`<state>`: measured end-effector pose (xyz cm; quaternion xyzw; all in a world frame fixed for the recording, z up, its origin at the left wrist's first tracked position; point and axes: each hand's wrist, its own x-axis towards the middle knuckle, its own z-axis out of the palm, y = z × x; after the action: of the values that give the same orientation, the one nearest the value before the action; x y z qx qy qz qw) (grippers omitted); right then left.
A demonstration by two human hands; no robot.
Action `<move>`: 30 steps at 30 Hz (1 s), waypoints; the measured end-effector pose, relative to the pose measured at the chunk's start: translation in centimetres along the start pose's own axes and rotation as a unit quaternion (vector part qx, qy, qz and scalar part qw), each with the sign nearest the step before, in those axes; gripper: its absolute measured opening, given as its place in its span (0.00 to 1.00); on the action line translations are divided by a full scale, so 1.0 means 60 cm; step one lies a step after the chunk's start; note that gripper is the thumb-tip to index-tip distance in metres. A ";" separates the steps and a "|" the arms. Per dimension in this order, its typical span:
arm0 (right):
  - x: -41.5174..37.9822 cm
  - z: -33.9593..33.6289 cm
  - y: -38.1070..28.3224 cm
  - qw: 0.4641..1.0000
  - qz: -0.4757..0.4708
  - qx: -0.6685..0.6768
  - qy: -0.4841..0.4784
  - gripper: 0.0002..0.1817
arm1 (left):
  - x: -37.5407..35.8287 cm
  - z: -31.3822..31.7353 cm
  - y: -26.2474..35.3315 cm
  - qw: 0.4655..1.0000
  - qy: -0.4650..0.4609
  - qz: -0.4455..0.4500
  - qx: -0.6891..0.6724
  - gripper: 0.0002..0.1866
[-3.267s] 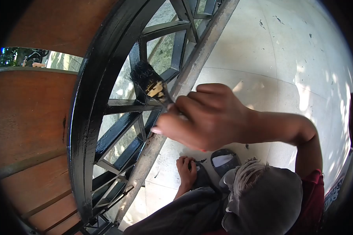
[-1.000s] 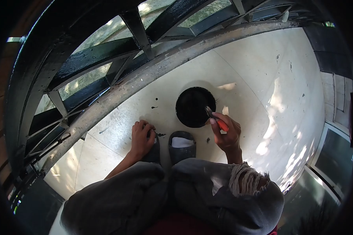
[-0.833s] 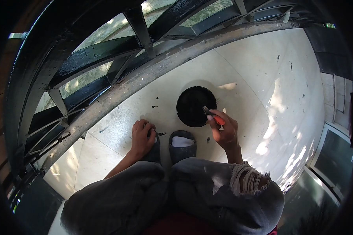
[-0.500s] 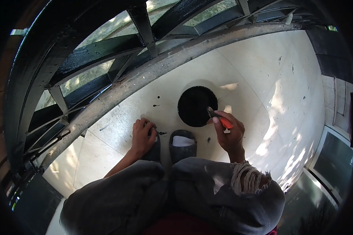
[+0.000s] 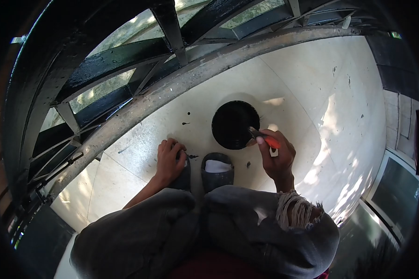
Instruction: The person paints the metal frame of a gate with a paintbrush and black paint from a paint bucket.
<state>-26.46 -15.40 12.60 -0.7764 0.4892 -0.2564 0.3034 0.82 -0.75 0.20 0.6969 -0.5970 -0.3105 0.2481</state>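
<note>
A black bucket (image 5: 235,124) with dark contents stands on the pale tiled floor. At its right rim, my right hand (image 5: 278,156) grips a paintbrush by its red and dark handle (image 5: 268,139); the brush's metal part points up and left, over the bucket's edge. My left hand (image 5: 170,160) lies near my left slipper (image 5: 184,179), fingers curled and pointing forward; what is under its fingers, if anything, is hidden. My right slipper (image 5: 218,176), with a pale sock in it, is just below the bucket.
Black glossy metal bars (image 5: 121,58) of a gate or railing rise at the upper left behind a worn rail (image 5: 160,88). Dark drops (image 5: 188,113) spot the floor (image 5: 302,69). A framed glass panel (image 5: 395,186) is at the right.
My right hand has moved slightly right with the brush. The bucket appears a little higher and further right. My left hand has hardly moved.
</note>
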 end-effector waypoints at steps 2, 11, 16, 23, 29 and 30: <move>0.005 0.000 0.016 0.999 0.025 0.021 0.017 0.08 | 0.002 0.006 -0.003 1.000 0.006 0.003 -0.002 0.05; 0.021 0.001 0.042 0.999 0.038 0.030 -0.015 0.08 | 0.004 0.004 -0.001 1.000 0.004 0.002 -0.005 0.05; 0.019 -0.004 0.026 0.999 0.003 0.033 -0.009 0.08 | 0.001 0.001 0.000 1.000 0.001 0.000 0.002 0.05; 0.040 -0.019 0.007 0.999 0.015 0.040 -0.008 0.07 | 0.003 0.002 0.002 1.000 0.000 -0.002 0.003 0.05; 0.035 -0.014 0.015 1.000 -0.022 0.021 -0.005 0.07 | 0.004 0.003 0.001 1.000 0.001 -0.003 -0.001 0.05; 0.031 -0.018 0.012 0.999 -0.035 0.013 0.031 0.06 | 0.002 0.002 0.000 1.000 -0.002 -0.003 -0.001 0.05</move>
<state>-26.92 -17.56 12.98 -0.7805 0.4676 -0.2972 0.2896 0.74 -0.88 0.14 0.6976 -0.5951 -0.3132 0.2470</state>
